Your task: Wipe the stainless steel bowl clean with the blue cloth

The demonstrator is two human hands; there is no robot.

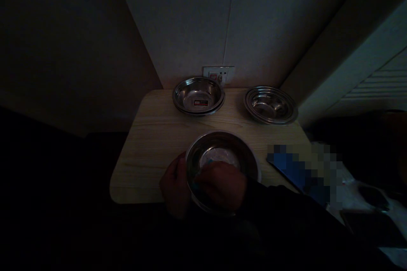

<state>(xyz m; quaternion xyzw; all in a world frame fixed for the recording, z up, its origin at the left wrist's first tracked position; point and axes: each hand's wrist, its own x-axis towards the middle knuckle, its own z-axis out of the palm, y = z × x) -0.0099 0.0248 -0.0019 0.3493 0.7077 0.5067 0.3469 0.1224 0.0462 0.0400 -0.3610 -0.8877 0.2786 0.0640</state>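
While the left hand (174,186) is steadying the metal bowl (246,159), the right hand (222,183) is reaching inside it.

At the table's (136,178) front edge, the left fingers are apparently grasping the bowl's left side near the rim; the right ones are clutching a blue-green scrap (196,185) whose material the gloom is hiding. Its thin-looking wall is probably handling as light, stiff and slick, the rim offering the surest hold.

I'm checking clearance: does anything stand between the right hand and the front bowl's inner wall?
Yes: a bluish-green item, partly under the right hand, by the left inner wall of the front bowl. Nothing else visible intervenes; the left hand is outside.
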